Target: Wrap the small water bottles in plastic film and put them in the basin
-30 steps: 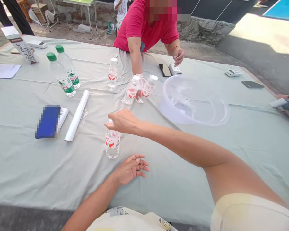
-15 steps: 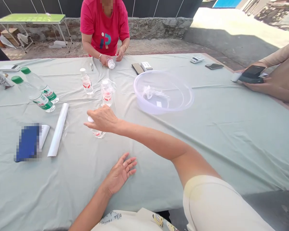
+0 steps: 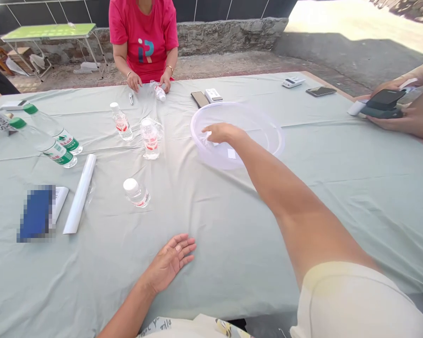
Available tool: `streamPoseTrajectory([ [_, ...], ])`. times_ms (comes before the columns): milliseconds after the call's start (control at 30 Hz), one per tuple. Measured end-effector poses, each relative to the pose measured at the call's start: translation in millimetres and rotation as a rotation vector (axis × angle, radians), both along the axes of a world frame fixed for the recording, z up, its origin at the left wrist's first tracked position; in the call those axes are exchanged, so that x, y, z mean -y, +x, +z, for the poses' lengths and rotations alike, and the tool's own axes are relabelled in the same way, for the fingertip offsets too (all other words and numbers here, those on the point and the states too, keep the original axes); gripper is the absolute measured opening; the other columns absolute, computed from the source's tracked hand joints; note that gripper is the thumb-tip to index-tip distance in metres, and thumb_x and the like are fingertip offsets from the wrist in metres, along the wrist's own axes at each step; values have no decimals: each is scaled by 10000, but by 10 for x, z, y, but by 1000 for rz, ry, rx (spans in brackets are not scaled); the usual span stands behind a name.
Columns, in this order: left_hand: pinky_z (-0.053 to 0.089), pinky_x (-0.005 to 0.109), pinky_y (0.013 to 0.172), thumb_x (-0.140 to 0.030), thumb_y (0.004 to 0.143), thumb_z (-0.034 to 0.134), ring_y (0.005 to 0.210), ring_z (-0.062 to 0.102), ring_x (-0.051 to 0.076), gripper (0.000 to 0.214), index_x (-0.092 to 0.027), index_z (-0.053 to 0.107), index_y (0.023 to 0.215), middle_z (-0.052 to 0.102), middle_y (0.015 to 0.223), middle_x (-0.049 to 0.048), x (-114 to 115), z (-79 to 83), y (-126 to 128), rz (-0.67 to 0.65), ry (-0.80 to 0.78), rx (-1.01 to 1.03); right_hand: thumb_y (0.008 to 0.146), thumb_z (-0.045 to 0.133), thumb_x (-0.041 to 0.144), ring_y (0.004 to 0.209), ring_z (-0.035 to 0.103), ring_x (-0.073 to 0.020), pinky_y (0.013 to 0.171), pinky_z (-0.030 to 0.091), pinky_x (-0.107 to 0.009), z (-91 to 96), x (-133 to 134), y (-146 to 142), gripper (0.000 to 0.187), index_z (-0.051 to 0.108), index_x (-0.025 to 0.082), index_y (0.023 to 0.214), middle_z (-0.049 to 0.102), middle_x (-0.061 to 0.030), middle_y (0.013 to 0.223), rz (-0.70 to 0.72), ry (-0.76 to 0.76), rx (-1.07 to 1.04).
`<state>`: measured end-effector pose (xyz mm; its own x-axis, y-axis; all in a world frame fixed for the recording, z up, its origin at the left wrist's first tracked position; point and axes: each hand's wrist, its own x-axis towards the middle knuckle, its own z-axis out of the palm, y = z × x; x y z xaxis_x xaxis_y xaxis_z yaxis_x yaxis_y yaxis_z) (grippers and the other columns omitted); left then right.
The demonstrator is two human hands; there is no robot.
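My right hand (image 3: 220,133) reaches over the near rim of a clear plastic basin (image 3: 268,136), its fingers curled down onto crumpled clear plastic inside. My left hand (image 3: 171,260) lies flat and open on the grey-green tablecloth (image 3: 232,225), holding nothing. A small water bottle with a white cap (image 3: 137,192) stands alone on the cloth between my hands. Two more small bottles, one (image 3: 121,123) and another (image 3: 150,139), stand farther back.
Two green-capped bottles (image 3: 52,141), a white roll (image 3: 80,193) and a blue packet (image 3: 37,212) lie at the left. A person in a red shirt (image 3: 143,40) across the table handles a small bottle (image 3: 159,92). Phones (image 3: 199,99) lie behind the basin. Another person's hands (image 3: 398,117) hold a device at right.
My right hand let go of the small bottle and moved right and back to the basin. The bottle stays on the cloth. The person opposite drew back to the far table edge.
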<state>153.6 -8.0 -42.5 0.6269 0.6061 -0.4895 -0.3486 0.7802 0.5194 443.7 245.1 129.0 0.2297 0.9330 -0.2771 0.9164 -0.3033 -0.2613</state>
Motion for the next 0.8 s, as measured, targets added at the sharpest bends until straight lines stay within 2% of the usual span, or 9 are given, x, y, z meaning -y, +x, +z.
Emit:
streamPoseTrajectory([
  [133,368,468,1138,-339,888,725,1353,530,290,379,-208,655,1236,605,1407,146,11,-30,-1,14,3,9,683,694,62,933,684,-258,834,541,-449,-389,-152,250,349,753,193,1002,722,-121,1121,22,-199,-186],
  [200,367,468,1140,-337,893,718,1348,537,287,371,-207,658,1235,613,1399,145,18,-34,-8,20,13,12,726,654,83,1033,680,-281,899,528,-467,-417,-103,313,376,734,156,1086,685,-167,1251,26,-136,-224],
  [267,364,466,1142,-330,897,713,1341,544,284,353,-205,665,1224,626,1380,143,26,-31,-18,21,24,14,831,563,122,1204,626,-273,1001,490,-451,-314,45,362,466,652,156,1287,580,-173,1431,34,-27,-253],
  [333,362,465,1141,-321,902,707,1329,554,283,324,-199,674,1200,644,1350,141,33,-21,-24,18,39,15,909,473,155,1355,526,-238,1084,444,-415,-124,328,369,512,562,190,1413,487,-126,1537,83,158,-342],
  [433,375,463,1127,-346,918,682,1279,591,284,303,-176,687,1168,672,1294,150,20,12,-12,5,60,24,941,496,253,1420,465,-235,1097,461,-420,128,1023,222,473,580,256,1407,471,-56,1558,242,446,-635],
  [500,399,467,1103,-427,934,640,1235,619,287,361,-155,686,1167,685,1263,164,-17,63,14,-14,37,67,941,546,325,1404,487,-238,1055,508,-415,131,1589,28,418,630,321,1350,486,-20,1548,341,483,-855],
  [567,427,487,1070,-566,929,581,1235,621,306,502,-144,667,1188,687,1256,180,-82,142,49,-40,-29,166,946,570,372,1395,498,-230,1002,547,-390,-57,2140,-203,371,662,375,1306,567,-7,1474,456,398,-1032],
  [700,479,503,1004,-775,810,573,1207,634,335,728,-177,622,1223,682,1264,172,-245,310,109,30,-1,252,948,578,408,1352,542,-239,1000,548,-401,-783,3003,-654,375,673,362,1308,627,-40,1405,468,113,-1212],
  [800,518,479,946,-652,780,718,1133,670,316,633,-215,607,1224,697,1219,123,-316,357,119,79,37,160,934,585,460,1354,541,-259,1022,530,-424,-1196,3408,-839,381,694,352,1283,603,-39,1436,373,-104,-1221],
])
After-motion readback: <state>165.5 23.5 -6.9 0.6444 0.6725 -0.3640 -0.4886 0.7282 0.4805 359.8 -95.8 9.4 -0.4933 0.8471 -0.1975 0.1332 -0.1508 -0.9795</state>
